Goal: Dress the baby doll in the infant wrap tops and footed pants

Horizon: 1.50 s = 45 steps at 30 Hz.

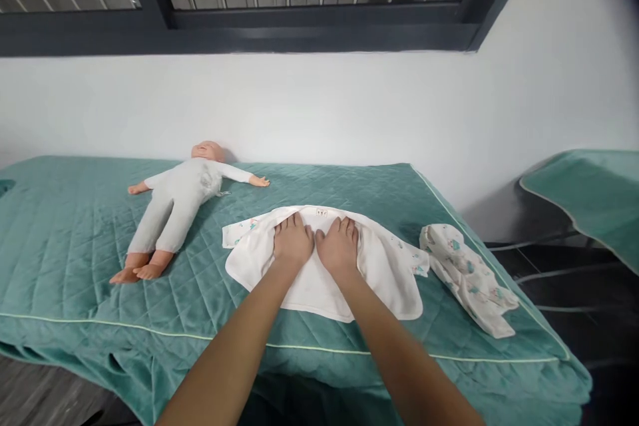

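A small white baby jacket lies spread open on the bed with its plain inside facing up. Its sleeves, printed with small green and orange figures, stretch out to both sides, and a little label shows at the neck. My left hand rests flat on the inner cloth, left of centre, fingers pointing towards the collar. Close beside it, my right hand also presses flat on the jacket, fingers stretched out. The front panels are folded outward beside the hands. Neither hand grips anything visible.
A baby doll in pale clothing lies on its back to the left, arms spread. Printed baby trousers lie near the right edge. A green quilted cover drapes the bed, which stands against a white wall below a barred window.
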### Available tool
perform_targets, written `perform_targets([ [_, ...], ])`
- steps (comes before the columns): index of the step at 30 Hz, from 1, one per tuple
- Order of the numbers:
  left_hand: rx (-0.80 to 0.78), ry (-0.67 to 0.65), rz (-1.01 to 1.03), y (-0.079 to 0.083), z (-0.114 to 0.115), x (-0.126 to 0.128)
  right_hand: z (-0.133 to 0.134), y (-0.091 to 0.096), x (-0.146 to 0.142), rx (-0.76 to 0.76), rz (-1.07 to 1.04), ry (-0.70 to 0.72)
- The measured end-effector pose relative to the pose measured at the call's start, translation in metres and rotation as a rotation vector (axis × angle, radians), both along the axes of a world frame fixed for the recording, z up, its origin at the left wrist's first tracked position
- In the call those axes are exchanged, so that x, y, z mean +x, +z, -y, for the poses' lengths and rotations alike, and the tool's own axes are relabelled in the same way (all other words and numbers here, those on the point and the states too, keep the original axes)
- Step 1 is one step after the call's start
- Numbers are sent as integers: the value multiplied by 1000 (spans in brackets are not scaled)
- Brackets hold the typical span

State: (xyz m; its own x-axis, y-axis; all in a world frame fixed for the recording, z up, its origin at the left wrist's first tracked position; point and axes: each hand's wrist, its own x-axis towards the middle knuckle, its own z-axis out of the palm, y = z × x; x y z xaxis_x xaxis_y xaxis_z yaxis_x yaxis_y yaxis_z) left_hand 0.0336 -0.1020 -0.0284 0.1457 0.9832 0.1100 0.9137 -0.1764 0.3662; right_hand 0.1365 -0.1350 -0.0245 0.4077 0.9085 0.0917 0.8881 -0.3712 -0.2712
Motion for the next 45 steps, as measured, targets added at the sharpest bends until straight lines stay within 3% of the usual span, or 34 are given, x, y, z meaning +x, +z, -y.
perform_targets([
  [11, 58, 228, -8, -1, 9, -6, 4, 0, 4, 104, 38, -195],
  [19, 20, 194, 71, 12, 3, -6, 1, 9, 9, 187, -51, -101],
  [25, 28, 206, 174, 24, -31, 5, -29, 14, 25, 148, -196, -68],
  [31, 17, 234, 202, 18, -79, 20, -81, 18, 50, 124, -231, -16],
  [36, 31, 250, 193, 10, -115, 31, -121, 5, 65, 153, -246, -9],
  [40, 45, 256, 170, 3, -127, 36, -136, -10, 75, 252, -217, 6],
  [45, 21, 249, 112, -1, -127, 38, -140, -16, 82, 222, -183, 11],
])
